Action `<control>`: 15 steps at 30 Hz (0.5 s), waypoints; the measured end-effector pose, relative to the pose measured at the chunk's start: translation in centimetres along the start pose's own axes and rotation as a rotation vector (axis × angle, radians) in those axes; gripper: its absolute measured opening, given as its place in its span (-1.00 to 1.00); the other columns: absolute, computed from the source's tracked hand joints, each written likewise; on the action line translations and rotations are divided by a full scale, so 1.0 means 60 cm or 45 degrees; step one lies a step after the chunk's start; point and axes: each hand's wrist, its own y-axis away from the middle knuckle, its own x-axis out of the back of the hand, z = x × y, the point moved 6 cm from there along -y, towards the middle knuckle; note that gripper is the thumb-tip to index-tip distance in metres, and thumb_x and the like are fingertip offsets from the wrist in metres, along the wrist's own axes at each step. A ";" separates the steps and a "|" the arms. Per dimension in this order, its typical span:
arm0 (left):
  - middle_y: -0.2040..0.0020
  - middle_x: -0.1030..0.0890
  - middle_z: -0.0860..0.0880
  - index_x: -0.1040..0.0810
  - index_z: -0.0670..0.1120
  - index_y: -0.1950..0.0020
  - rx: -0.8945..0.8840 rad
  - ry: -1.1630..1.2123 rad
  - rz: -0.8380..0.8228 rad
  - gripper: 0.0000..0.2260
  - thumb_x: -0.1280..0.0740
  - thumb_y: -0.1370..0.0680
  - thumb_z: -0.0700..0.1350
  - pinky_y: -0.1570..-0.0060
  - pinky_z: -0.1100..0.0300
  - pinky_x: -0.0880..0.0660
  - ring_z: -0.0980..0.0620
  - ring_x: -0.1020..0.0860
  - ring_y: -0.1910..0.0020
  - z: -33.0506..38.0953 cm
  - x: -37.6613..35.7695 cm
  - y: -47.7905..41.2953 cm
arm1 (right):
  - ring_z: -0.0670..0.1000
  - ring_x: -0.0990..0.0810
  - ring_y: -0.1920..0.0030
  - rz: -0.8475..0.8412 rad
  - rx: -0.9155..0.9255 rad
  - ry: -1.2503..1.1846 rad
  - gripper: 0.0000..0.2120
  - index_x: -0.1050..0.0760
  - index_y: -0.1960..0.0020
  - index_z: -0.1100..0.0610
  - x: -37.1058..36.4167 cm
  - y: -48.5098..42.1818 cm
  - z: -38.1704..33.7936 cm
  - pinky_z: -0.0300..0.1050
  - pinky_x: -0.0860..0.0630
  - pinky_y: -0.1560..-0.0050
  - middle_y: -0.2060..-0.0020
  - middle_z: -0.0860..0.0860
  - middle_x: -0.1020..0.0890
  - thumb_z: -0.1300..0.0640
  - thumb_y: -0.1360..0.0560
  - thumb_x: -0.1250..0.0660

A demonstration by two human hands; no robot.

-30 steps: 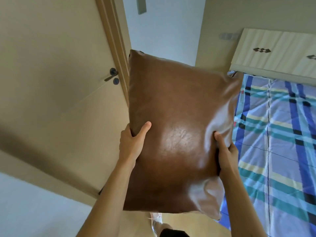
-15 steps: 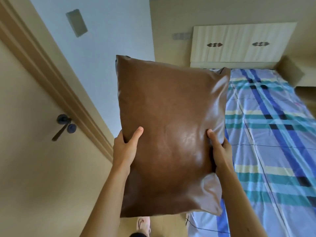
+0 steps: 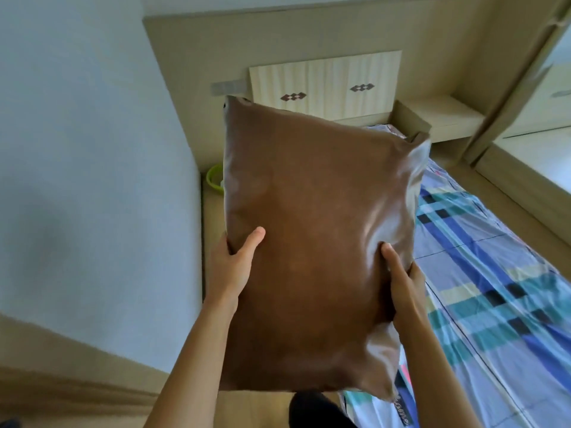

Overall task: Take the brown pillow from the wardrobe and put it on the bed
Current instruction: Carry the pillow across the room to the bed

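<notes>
A brown leather-look pillow (image 3: 315, 217) fills the middle of the view, held upright in the air in front of me. My left hand (image 3: 231, 267) grips its left edge with the thumb across the front. My right hand (image 3: 404, 282) grips its right edge the same way. The bed (image 3: 494, 273), covered with a blue, teal and cream plaid sheet, stretches along the right, partly hidden behind the pillow. The pillow hangs above the bed's left edge and touches nothing else.
A cream headboard (image 3: 327, 81) with diamond marks stands at the far end of the bed. A bedside shelf (image 3: 445, 115) sits to its right. A pale wall (image 3: 92, 149) runs along the left, with a green bowl-like object (image 3: 214, 177) on the floor by it.
The view has swung right, away from the door and its handle, towards the bed and headboard. Both hands keep the same grip on the pillow.
</notes>
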 end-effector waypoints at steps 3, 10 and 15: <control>0.12 -0.69 0.33 -0.58 0.27 0.01 -0.037 -0.042 -0.077 -0.77 -0.49 -0.43 0.30 0.15 0.30 -0.52 0.24 -0.63 0.02 0.023 -0.038 -0.094 | -0.05 -0.72 0.04 0.084 -0.039 -0.036 -0.31 -0.59 -0.10 -0.12 -0.030 -0.053 0.004 -0.11 -0.56 0.14 0.05 -0.12 -0.75 -0.52 -0.14 -0.52; 0.01 -0.61 0.29 -0.51 0.26 -0.04 -0.036 -0.088 -0.132 -0.71 -0.49 -0.44 0.31 0.17 0.28 -0.48 0.22 -0.59 0.01 0.072 -0.134 -0.323 | 0.02 -0.77 0.04 0.117 -0.071 -0.068 -0.23 -0.65 -0.22 0.04 -0.147 -0.245 -0.030 -0.06 -0.64 0.07 0.11 -0.05 -0.80 -0.44 -0.19 -0.53; 0.01 -0.61 0.28 -0.53 0.25 0.02 -0.023 -0.091 -0.111 -0.75 -0.50 -0.45 0.28 0.16 0.26 -0.48 0.22 -0.58 0.01 0.132 -0.173 -0.458 | -0.09 -0.77 0.14 0.093 -0.072 -0.094 -0.34 -0.65 -0.12 -0.02 -0.243 -0.364 -0.095 -0.25 -0.63 0.24 0.13 -0.10 -0.80 -0.40 -0.17 -0.54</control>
